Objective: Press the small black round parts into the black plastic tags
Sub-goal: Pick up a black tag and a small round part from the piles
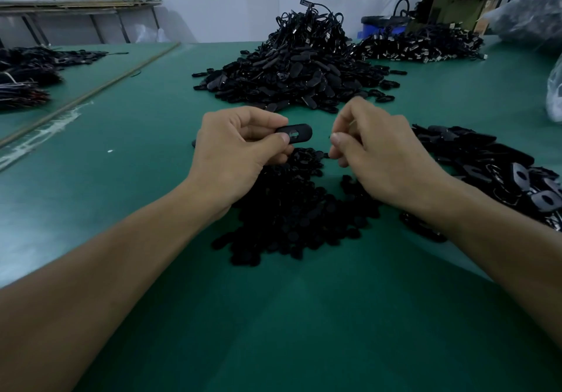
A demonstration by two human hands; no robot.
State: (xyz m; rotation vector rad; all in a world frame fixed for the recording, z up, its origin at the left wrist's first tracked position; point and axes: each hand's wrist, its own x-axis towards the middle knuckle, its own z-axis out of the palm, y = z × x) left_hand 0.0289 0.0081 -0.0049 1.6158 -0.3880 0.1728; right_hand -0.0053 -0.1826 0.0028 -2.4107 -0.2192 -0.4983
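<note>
Tag pinched at its left end by left hand, above near heap of round parts. Judged light, stiff, slick; best held by edges, hole clear. Right hand curled tight, contents not discernible.

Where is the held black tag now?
In the head view's centre, the left hand pinches the tag above the round-parts pile, beside the right hand.

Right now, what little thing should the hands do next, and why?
Probably bring the right hand across to the tag and press its pinched fingertips at the tag's hole. The left hand pinches the tag by one end, hole showing, a gap apart from the right fingertips. Whether they hold a round part is too small to tell.
</note>
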